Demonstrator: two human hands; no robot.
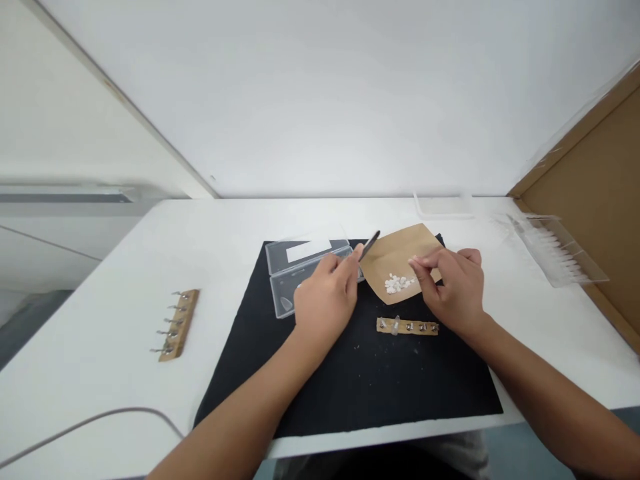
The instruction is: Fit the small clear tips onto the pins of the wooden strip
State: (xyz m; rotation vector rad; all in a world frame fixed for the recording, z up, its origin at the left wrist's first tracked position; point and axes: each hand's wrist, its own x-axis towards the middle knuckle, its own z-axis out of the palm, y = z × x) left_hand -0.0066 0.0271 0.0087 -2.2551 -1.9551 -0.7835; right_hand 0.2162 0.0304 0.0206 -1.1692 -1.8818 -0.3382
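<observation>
My left hand is closed around a slim dark tool, whose tip points up and to the right; its exact kind does not show. Above the sheet of brown paper, my right hand is pinched at thumb and forefinger. Something pale and tiny may be between those fingertips, too small to name. A small heap of white flakes lies on the paper, just left of the right hand. Nearer me is a short cardboard strip with several metal clips and a translucent piece across it.
A hinged clear plastic case lies open behind my left hand, on a black mat. To the left is another cardboard strip with upright clips. A clear tray of pale tips is at right; a grey cable crosses the front left.
</observation>
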